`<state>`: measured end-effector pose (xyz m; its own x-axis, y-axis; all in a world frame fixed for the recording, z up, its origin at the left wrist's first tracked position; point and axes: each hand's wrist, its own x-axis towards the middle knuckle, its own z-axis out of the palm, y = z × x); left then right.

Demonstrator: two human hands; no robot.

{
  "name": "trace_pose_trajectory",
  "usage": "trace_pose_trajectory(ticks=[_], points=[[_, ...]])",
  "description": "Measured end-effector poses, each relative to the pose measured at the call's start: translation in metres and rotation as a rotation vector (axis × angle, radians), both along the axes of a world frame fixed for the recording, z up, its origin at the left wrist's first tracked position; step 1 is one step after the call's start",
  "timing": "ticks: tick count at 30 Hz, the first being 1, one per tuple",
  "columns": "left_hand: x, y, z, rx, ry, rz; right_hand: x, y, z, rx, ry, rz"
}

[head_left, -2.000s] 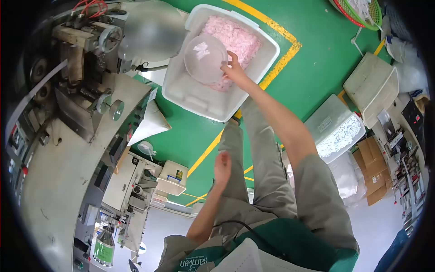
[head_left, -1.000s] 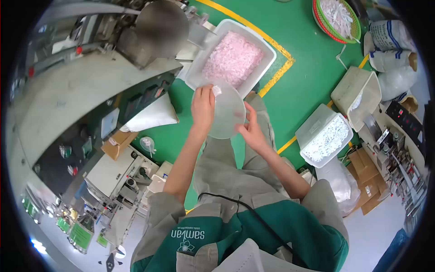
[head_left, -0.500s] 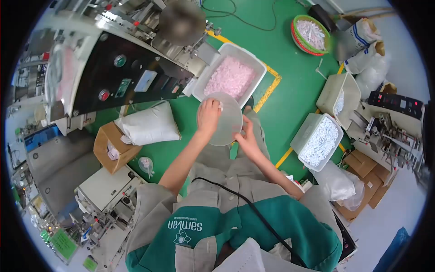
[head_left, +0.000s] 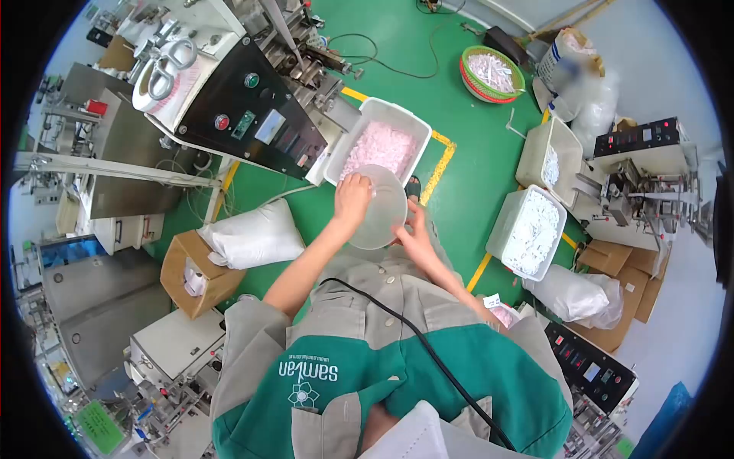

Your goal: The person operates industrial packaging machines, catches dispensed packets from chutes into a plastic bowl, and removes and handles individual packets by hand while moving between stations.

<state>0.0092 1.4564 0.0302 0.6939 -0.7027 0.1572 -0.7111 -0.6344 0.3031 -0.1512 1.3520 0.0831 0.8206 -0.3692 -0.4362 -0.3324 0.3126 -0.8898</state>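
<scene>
A round, translucent plastic tub (head_left: 386, 210) is held in front of my waist, close to the near edge of a white bin (head_left: 419, 141) of small pink-and-white packets (head_left: 384, 147). My left hand (head_left: 352, 200) is curled over the left rim of the tub, fingertips reaching inside; whether they pinch anything small is unclear. On the opposite side, my right hand (head_left: 414, 233) grips the tub's edge with thumb and fingers. The inside of the tub looks mostly see-through, and its contents cannot be made out.
A machine with a black control panel (head_left: 248, 115) stands left of the bin. A white sack (head_left: 256, 233) and a cardboard box (head_left: 200, 274) lie at left. On the right are bins of white-blue packets (head_left: 533, 233), a green basket (head_left: 493, 70) and another machine (head_left: 638, 141).
The view has shifted, showing more of the left machine and scissors on top of it. Both hands keep nearly the same hold on the tub.
</scene>
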Motion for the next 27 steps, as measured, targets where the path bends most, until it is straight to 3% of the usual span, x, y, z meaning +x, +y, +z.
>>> trace_pose_trajectory(ticks=[4,10,18,25,27], points=[[-0.004,0.005,0.016,-0.106,0.060,0.013,-0.012,0.006,0.013,-0.028,-0.027,-0.008],[0.003,0.008,0.070,-0.544,0.522,0.218,-0.029,-0.009,0.027,0.184,0.090,0.030],[0.037,0.010,0.079,-1.105,1.288,0.353,-0.058,-0.021,0.026,0.236,0.114,-0.022],[0.037,0.022,0.083,-1.571,2.087,0.089,-0.078,-0.022,0.021,0.268,0.098,-0.065],[0.034,0.022,0.079,-1.611,2.210,-0.011,-0.083,-0.023,0.022,0.277,0.096,-0.085]])
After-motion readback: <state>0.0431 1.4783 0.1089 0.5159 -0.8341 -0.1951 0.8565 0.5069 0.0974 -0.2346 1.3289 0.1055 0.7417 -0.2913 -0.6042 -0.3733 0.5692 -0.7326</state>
